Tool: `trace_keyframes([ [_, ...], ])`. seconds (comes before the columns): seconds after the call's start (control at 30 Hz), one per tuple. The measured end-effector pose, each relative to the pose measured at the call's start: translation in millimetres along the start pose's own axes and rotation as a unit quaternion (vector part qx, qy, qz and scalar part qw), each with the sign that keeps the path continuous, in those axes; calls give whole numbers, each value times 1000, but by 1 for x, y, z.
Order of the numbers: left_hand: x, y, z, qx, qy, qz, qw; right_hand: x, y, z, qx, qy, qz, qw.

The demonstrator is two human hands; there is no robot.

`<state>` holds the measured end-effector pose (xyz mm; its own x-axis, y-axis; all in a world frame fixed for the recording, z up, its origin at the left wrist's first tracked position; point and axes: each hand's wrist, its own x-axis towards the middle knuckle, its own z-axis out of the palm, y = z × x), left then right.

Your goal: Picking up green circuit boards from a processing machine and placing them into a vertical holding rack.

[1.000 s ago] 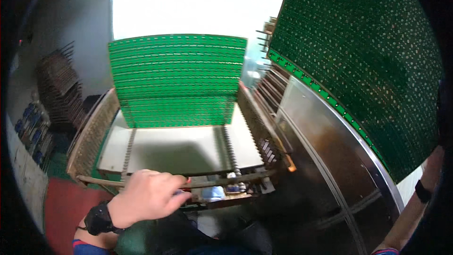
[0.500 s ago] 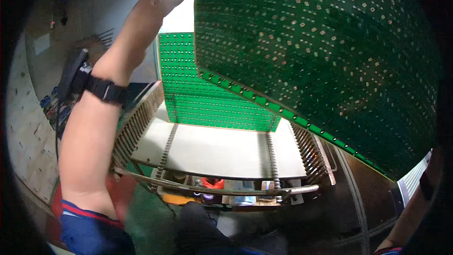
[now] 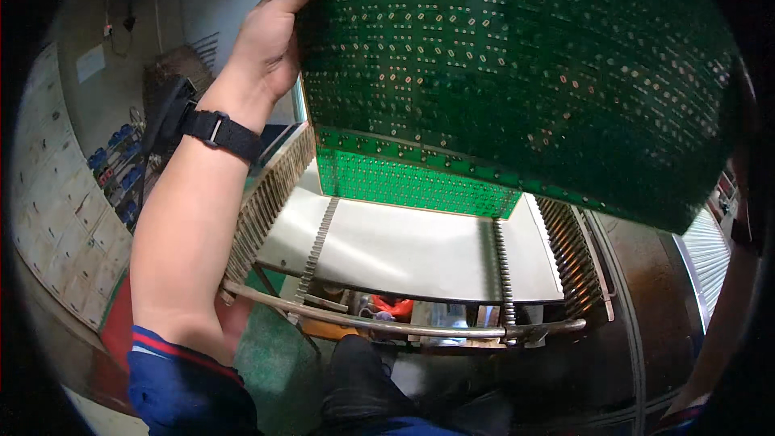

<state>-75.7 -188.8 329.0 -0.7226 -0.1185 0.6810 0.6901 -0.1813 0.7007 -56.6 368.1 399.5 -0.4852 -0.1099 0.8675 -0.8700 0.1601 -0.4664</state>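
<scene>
My left hand (image 3: pixel 273 39) pinches the left edge of the large green board (image 3: pixel 492 73), upright before the slotted rack (image 3: pixel 270 211); my right hand (image 3: pixel 746 165) is too dim to tell. I judge the board stiff, awkwardly broad, best gripped by opposite edges.

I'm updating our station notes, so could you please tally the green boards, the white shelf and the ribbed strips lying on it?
Green boards: 2 (near board, in the left hand; far board, behind it)
White shelf: 1
Ribbed strips: 2 (left strip, right strip)
Total: 5
</scene>
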Motion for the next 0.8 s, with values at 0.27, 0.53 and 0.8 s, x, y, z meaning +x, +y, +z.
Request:
trace_keyframes([
  [0.27, 21, -40, -47, 141, 60, 49, 987, 17, 124, 54, 248, 36, 138, 958],
  [0.53, 36, -84, -93, 131, 66, -37, 989, 23, 172, 132, 224, 36, 154, 962],
  [0.8, 32, -115, -112, 178, 210, 10, 961, 44, 205, 171, 236, 0, 174, 956],
])
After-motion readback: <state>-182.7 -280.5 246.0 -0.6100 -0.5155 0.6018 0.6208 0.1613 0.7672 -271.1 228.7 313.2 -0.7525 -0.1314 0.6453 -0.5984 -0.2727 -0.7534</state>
